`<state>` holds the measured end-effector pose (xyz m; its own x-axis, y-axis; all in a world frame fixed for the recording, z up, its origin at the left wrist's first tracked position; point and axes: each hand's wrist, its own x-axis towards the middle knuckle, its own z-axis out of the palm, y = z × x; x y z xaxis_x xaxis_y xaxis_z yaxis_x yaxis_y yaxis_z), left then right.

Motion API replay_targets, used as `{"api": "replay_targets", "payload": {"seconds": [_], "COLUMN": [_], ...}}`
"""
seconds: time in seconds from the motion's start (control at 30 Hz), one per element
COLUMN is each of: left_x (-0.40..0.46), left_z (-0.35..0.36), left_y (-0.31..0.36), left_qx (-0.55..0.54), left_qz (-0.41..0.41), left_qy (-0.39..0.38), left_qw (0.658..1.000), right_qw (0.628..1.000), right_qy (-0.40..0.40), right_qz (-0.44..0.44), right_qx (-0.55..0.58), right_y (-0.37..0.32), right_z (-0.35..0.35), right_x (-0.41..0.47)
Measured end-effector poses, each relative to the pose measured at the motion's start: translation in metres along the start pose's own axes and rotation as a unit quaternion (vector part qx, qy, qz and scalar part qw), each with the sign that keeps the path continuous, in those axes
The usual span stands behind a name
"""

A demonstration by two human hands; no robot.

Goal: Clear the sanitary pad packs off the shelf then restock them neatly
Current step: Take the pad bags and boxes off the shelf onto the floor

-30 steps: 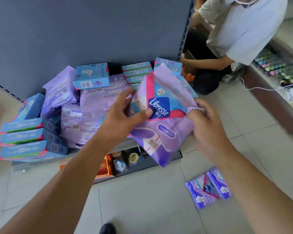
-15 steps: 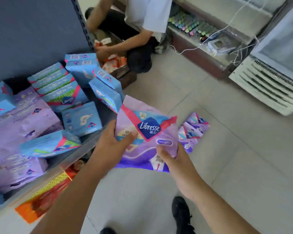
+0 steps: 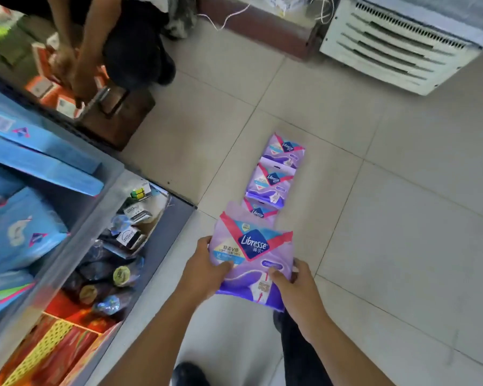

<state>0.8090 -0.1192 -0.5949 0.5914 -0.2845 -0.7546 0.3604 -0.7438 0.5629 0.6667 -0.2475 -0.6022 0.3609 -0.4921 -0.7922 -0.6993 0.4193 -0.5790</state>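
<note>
Gripping purple pack (image 3: 253,253), both hands

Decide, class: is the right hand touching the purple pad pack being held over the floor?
Touching. In the head view the right hand grips the lower right corner of the purple pad pack, its thumb pressed on the front face.

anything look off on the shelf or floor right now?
Blue packs on the shelf lie tilted and jumbled, not in rows. Three purple packs sit in a line on the floor tiles, odd for stock. Both hands, left and right, hold another purple pack above them.
</note>
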Motion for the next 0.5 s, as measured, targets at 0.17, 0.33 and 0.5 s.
{"api": "replay_targets", "payload": {"seconds": [0.17, 0.33, 0.5], "left_x": [0.118, 0.251, 0.346], "left_z": [0.065, 0.119, 0.156], "left_y": [-0.016, -0.050, -0.081], "left_qx": [0.019, 0.065, 0.069], "left_qz": [-0.043, -0.041, -0.037], "left_qy": [0.056, 0.086, 0.065], "left_qw": [0.997, 0.993, 0.995], "right_qw": [0.999, 0.995, 0.986], "right_qy": [-0.001, 0.035, 0.116], "right_qz": [0.050, 0.029, 0.017], "right_qx": [-0.020, -0.089, -0.122], "right_y": [0.035, 0.067, 0.094], "right_z": [0.007, 0.018, 0.035], "right_x": [0.132, 0.275, 0.376]}}
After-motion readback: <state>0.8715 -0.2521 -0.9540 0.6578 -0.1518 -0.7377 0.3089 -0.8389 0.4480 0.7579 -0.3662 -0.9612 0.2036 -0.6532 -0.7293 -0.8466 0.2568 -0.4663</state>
